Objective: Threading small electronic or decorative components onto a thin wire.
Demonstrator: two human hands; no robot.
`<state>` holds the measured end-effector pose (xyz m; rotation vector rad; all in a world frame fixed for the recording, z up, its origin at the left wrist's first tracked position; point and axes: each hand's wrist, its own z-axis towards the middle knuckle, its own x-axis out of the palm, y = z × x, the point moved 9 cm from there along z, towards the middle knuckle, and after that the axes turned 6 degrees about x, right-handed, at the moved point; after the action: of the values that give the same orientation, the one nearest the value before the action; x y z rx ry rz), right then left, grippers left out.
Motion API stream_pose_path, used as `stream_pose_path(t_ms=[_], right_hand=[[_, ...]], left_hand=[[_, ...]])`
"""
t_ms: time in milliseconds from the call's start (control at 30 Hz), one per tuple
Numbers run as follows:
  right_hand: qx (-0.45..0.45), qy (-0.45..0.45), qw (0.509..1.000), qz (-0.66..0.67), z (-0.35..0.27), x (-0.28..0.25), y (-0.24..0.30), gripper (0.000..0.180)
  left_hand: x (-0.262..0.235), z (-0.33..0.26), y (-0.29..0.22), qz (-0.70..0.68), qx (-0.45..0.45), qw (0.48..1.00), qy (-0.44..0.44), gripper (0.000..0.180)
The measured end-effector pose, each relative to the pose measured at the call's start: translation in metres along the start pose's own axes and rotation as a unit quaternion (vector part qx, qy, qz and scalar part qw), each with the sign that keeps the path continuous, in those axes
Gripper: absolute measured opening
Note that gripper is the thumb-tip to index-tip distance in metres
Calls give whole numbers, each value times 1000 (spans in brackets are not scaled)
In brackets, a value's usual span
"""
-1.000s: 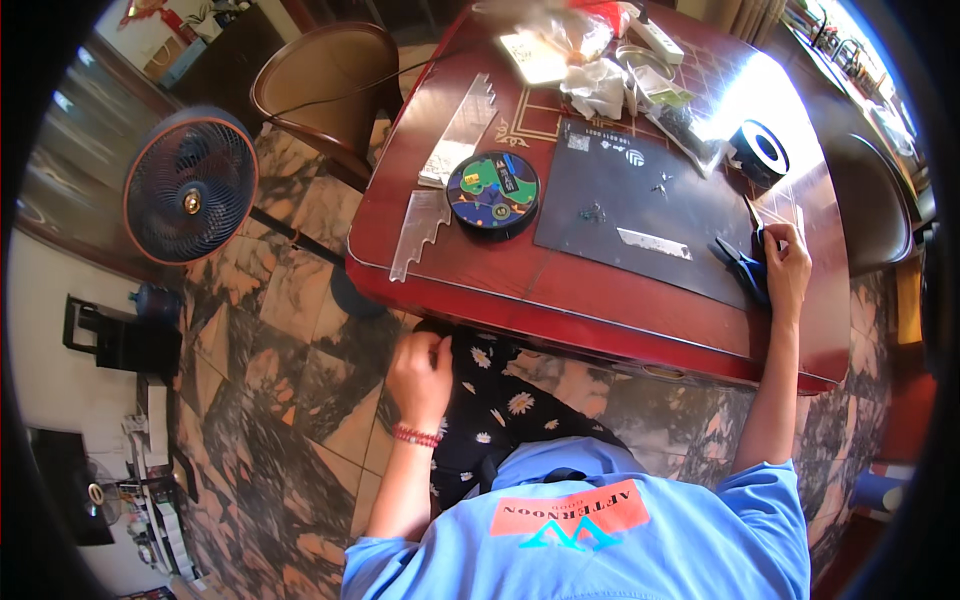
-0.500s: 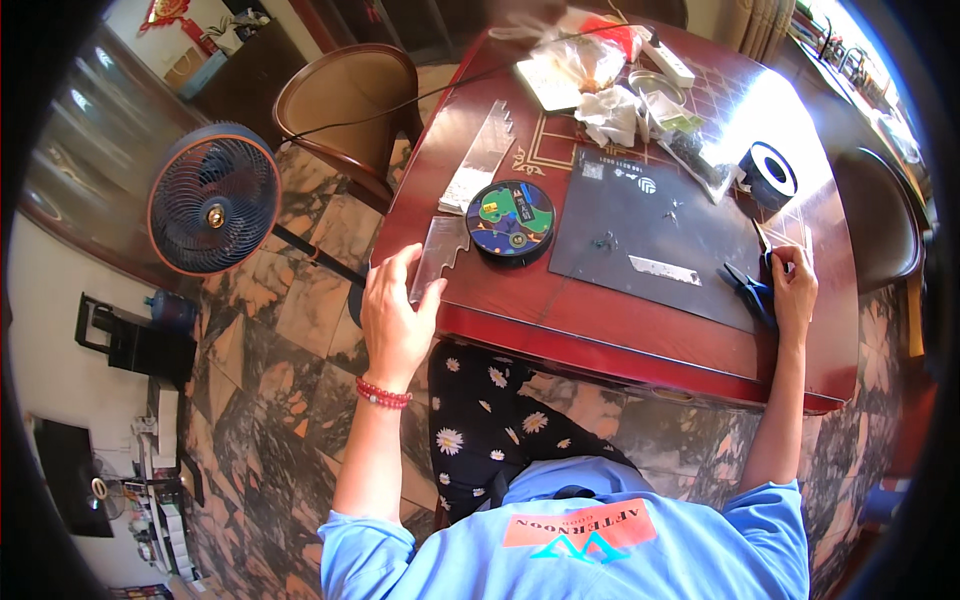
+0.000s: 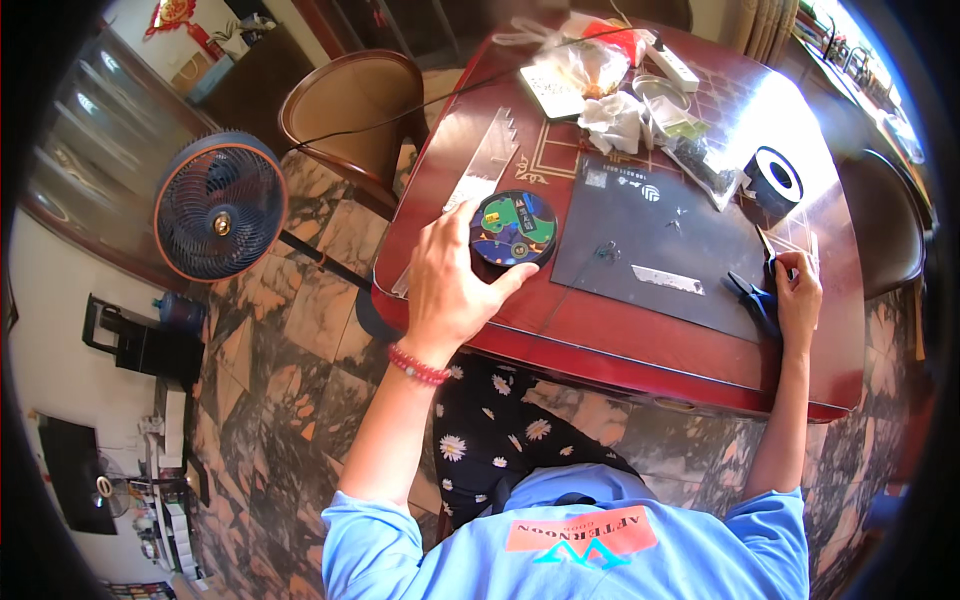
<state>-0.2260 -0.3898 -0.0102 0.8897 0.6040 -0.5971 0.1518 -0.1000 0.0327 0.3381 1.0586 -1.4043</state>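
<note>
My left hand (image 3: 455, 285) is at the near left side of a round, flat tin (image 3: 513, 228) with a green and blue patterned lid. Its thumb and fingers are spread apart around the tin's edge. A clear notched plastic strip is mostly hidden under that hand. At the right, my right hand (image 3: 798, 300) has its fingers pinched on what looks like scissors (image 3: 766, 246), whose blades point away from me. Pliers with blue handles (image 3: 755, 302) lie beside it on the dark mat (image 3: 610, 235). A small clear notched strip (image 3: 668, 279) also rests on the mat.
A black tape roll (image 3: 775, 181), a bag of dark small parts (image 3: 712, 170), crumpled tissue (image 3: 612, 122) and a power strip (image 3: 672, 68) fill the far side of the table (image 3: 600, 345). Another clear strip (image 3: 487, 160) lies at left. A fan (image 3: 222, 215) stands beside the table.
My left hand has moved right from the clear strip at the table's left edge to the round tin. The tin and my right hand stay where they were.
</note>
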Motion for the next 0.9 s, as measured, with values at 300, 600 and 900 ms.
stream_pose_path(t_ms=[300,600,900], right_hand=[[0,9,1000,21,-3,0,5,6],[-2,-1,1000,10,-3,-2,11,6],[-1,-2,1000,-5,-2,-3,12,7]], left_hand=[[32,24,-12,42,52,997,37,95],[-30,63,21,-44,-27,995,-82,88],[-17,97,139,150,-152,977,-4,101]])
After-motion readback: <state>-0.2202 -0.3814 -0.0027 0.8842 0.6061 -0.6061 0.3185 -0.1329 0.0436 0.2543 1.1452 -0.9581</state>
